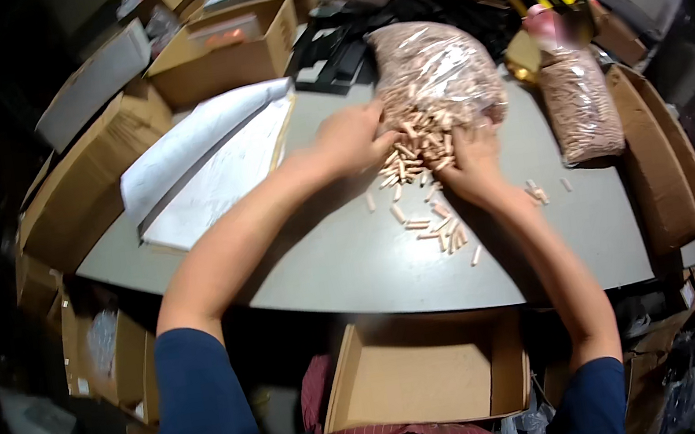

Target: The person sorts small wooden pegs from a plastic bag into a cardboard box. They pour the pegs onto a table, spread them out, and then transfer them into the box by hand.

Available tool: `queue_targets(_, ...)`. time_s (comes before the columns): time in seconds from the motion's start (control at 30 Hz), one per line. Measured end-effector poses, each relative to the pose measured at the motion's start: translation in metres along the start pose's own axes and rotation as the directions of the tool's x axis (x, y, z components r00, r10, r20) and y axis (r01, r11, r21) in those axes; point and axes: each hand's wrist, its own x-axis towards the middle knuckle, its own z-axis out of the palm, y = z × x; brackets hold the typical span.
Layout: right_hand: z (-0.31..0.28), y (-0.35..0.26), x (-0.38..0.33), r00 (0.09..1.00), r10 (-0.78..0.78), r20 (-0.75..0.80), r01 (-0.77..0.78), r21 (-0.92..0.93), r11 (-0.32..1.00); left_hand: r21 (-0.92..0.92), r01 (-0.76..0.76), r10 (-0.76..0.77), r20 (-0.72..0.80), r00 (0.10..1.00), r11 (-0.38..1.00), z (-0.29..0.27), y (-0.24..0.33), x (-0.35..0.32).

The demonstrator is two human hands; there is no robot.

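Observation:
A large clear plastic bag (436, 54) full of small wooden dowel pins lies on the grey table, its mouth toward me. Dowel pins (414, 150) spill out between my hands, and several lie scattered nearer the front edge. At the left side of the mouth, my left hand (354, 138) curls its fingers and thumb on the bag's edge. My right hand (475, 162) rests against the right side of the pile, fingers stretched toward the bag and partly among the pins.
A second filled bag (581, 109) stands at the right beside a cardboard box (664, 163). Papers (212, 169) lie on the left of the table (327, 264). An open shallow cardboard box (418, 371) sits below the front edge. More boxes (222, 52) line the back left.

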Motion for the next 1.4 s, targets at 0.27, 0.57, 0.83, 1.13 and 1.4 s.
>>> queue_targets(0.27, -0.089, 0.088, -0.113, 1.000, -0.005, -0.006, 0.006, 0.191, 0.982, 0.375, 0.151, -0.151, -0.029, 0.988, 0.915, -0.025, 0.017, -0.225)
queue_targets(0.57, -0.067, 0.050, -0.165, 0.999, -0.044, 0.014, 0.037, 0.334, 0.942, 0.061, 0.100, -0.108, 0.150, 0.983, 0.993, 0.018, 0.110, -0.161)
queue_targets(0.83, -0.048, 0.038, -0.103, 0.976, -0.202, -0.077, 0.198, -0.056, 0.979, 0.196, 0.133, -0.168, 0.174, 0.970, 0.972, 0.033, 0.118, -0.129)
queue_targets(1.13, -0.053, 0.179, -0.113, 0.974, 0.159, -0.162, -0.139, 0.128, 0.982, 0.148, 0.075, -0.106, 0.217, 0.970, 0.986, 0.031, 0.121, -0.121)
queue_targets(1.4, -0.058, 0.043, -0.120, 0.975, -0.209, 0.082, 0.183, 0.252, 0.950, 0.100, -0.116, 0.093, 0.203, 0.975, 0.988, 0.035, 0.115, -0.118)
